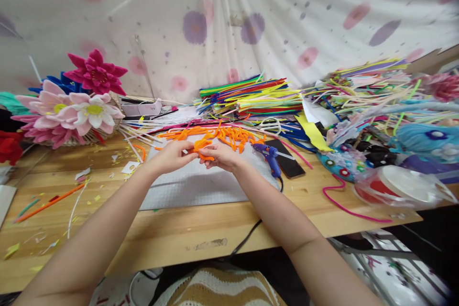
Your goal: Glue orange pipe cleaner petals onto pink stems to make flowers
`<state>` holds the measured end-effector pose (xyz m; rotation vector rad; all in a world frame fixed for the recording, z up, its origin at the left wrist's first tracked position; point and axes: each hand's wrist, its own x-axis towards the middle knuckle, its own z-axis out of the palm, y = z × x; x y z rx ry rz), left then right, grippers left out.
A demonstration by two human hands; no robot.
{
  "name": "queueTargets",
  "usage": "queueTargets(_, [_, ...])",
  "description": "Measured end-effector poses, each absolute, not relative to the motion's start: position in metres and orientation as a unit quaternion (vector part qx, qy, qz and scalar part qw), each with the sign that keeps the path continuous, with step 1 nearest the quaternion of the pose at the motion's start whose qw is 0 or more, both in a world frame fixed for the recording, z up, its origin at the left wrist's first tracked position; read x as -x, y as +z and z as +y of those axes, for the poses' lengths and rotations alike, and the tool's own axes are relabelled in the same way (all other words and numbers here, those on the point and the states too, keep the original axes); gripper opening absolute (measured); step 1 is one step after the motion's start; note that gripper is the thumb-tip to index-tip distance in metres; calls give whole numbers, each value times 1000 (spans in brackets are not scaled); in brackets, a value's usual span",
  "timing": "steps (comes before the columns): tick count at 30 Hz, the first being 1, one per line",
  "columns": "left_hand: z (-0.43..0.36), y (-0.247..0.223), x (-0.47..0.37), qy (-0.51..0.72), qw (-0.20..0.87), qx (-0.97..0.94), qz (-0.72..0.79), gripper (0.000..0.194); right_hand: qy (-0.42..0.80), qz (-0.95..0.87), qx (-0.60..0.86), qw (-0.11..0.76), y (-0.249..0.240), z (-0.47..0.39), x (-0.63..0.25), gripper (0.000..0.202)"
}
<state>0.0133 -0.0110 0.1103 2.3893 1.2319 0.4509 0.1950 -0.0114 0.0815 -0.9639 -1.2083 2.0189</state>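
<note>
Between both hands, over a grey mat (201,191), is an orange fuzzy piece (202,143) made of bent pipe cleaner. My left hand (175,156) pinches its left side with thumb and fingers. Fingers of my right hand (219,156) are closed on its right side and lower part. Behind the hands, more orange fuzzy pieces (234,136) lie in a loose pile at the mat's back edge. A blue glue gun (269,157) rests right of my right hand, beside a dark phone (288,160).
Bundles of coloured pipe cleaners (251,95) line the back of the wooden table (150,244). Fuzzy flowers (95,110) stand at the left. A clear plastic container (401,184) sits at the right. A black cord (247,237) runs over the front edge.
</note>
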Motion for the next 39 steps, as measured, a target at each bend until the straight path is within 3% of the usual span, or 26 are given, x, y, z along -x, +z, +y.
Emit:
queueTargets(5, [-17, 114, -12, 202, 307, -829, 421, 37, 756, -459, 351, 308, 78, -8, -198, 15])
queueTargets(8, [-13, 113, -5, 307, 371, -749, 456, 38, 771, -439, 342, 310, 75, -7, -200, 15])
queueTargets(12, [-7, 112, 3, 404, 322, -649, 558, 33, 789, -407, 340, 311, 72, -6, -202, 14])
queueTargets(17, [-12, 113, -11, 321, 259, -753, 513, 37, 807, -362, 356, 302, 74, -4, -200, 11])
queueTargets(23, [-16, 110, -28, 198, 186, -828, 491, 25, 814, -342, 366, 294, 76, -2, -200, 9])
queueTargets(29, [-15, 106, -29, 182, 129, -820, 527, 29, 820, -357, 360, 265, 76, -4, -204, 22])
queueTargets(39, [-25, 108, -29, 196, 127, -813, 534, 23, 820, -336, 384, 261, 77, -6, -201, 17])
